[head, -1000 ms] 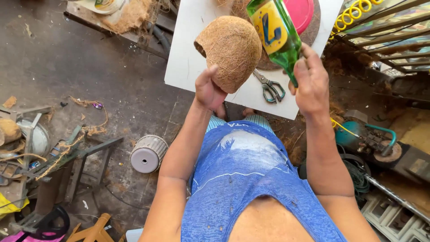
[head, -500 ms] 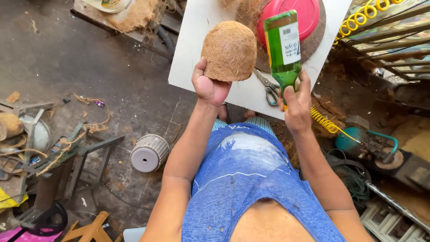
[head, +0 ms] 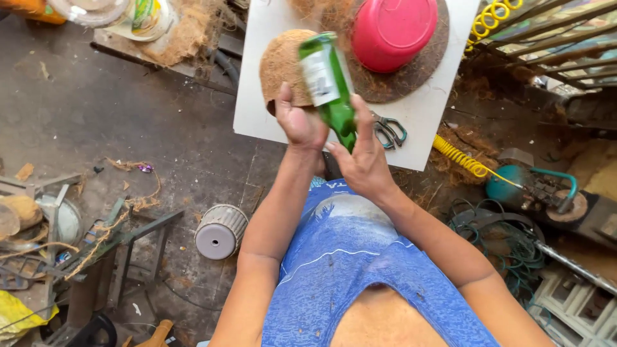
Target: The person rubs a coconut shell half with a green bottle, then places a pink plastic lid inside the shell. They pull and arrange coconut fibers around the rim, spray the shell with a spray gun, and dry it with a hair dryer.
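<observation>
My left hand (head: 301,123) grips the lower edge of a brown fibrous coconut shell (head: 283,64), held above the white board (head: 257,109). My right hand (head: 365,159) holds a green glass bottle (head: 331,87) by its neck, the base pointing away from me. The bottle's body lies against the right side of the shell. Both hands are close together over the board's near edge.
On the white board sit a red bowl (head: 393,29) on a round coir mat (head: 418,71) and scissors (head: 389,130). A yellow coiled hose (head: 457,156) and a teal tool (head: 508,186) lie right. A ribbed white pot (head: 220,231) lies on the floor left, near metal frames and scrap (head: 58,238).
The bottle has tilted left and now rests against the shell. Both hands have come closer together and lower in the view; the shell has shifted left.
</observation>
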